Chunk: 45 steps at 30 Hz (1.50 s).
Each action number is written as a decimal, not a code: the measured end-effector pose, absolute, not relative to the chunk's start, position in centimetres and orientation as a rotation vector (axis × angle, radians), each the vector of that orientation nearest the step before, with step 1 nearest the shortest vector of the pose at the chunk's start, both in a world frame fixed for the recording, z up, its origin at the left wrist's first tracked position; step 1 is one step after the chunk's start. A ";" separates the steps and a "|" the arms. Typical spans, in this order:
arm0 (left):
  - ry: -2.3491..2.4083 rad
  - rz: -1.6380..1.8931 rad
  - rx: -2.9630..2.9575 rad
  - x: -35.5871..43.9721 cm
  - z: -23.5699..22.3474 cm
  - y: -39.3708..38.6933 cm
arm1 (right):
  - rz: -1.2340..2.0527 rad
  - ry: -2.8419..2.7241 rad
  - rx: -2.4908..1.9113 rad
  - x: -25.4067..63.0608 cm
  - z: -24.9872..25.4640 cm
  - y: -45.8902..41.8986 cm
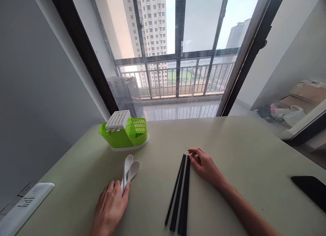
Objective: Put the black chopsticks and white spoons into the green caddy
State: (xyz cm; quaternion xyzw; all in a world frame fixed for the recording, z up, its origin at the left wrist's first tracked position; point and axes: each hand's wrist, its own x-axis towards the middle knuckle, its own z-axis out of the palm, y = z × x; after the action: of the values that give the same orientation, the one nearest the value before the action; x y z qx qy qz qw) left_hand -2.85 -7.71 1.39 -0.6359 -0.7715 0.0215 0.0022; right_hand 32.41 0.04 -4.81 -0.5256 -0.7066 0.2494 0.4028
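Two white spoons [129, 170] lie side by side on the pale green table [229, 144], bowls pointing away from me. My left hand [110, 205] rests on their handles, thumb and fingers closed around them. Several black chopsticks [179, 193] lie together in a bundle at the middle of the table. My right hand [205, 164] rests just right of their far tips, fingers curled and touching the nearest stick. A green cutlery holder [126, 132] with a white slotted insert stands at the back left.
A white remote control [24, 205] lies at the table's left edge. A black phone [312, 190] sits at the right edge. A large window with a balcony railing is behind the table, and cardboard boxes lie on the floor at the right.
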 end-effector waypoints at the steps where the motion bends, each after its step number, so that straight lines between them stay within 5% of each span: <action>1: -2.465 0.047 -2.004 -2.7 1.4 -7.6 | 0.636 -1.784 -1.328 32.4 -4.8 0.0; 14: -2.703 -0.262 -2.310 4.7 2.9 -7.4 | 0.668 -1.711 -1.281 32.4 -4.4 0.0; 20: -2.620 -0.382 -2.557 11.7 3.8 -7.6 | 1.084 -1.492 -0.948 32.8 -3.8 0.0; 29: -2.424 -0.171 -2.794 17.5 3.6 -7.8 | 1.404 -1.201 -0.830 33.8 -2.8 -0.1; 45: -2.120 0.132 -2.801 20.3 3.4 -8.1 | 1.402 -1.255 -0.939 34.5 -4.7 1.5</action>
State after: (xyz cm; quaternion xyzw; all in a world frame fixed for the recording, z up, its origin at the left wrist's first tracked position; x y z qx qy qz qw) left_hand 20.29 -8.05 3.44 -0.7829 -0.5926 0.0369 -0.1856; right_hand 34.53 1.49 -4.65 -0.3878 -0.5180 0.5789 0.4961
